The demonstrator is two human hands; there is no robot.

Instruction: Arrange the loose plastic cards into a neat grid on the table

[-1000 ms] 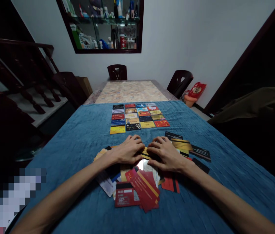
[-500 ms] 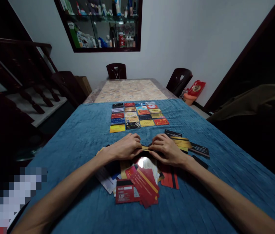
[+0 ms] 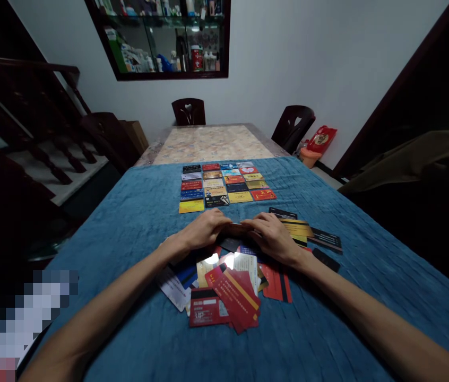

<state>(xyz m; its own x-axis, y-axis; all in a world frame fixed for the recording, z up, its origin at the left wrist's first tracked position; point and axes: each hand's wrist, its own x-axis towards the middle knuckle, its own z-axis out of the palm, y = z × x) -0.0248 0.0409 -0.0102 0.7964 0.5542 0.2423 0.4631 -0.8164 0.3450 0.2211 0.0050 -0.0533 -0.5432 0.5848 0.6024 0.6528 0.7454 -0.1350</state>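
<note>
My left hand (image 3: 204,231) and my right hand (image 3: 272,237) meet over a loose heap of plastic cards (image 3: 224,286) on the blue cloth (image 3: 129,223). Together they pinch one dark card (image 3: 235,228) by its two ends, just above the heap's far edge. Both hands have their fingers curled. Beyond them lies a neat grid of cards (image 3: 224,185) in four columns, face up. A few dark and gold cards (image 3: 304,233) lie to the right of my right hand.
The table's far half shows a patterned marble top (image 3: 212,143). Two dark chairs (image 3: 188,111) (image 3: 294,127) stand at the far end. A wall cabinet (image 3: 169,37) holds bottles. Stair rails (image 3: 29,132) run along the left.
Both hands have moved away from me, from the heap's middle to its far edge, lifting a card between them. More of the heap now shows below my wrists.
</note>
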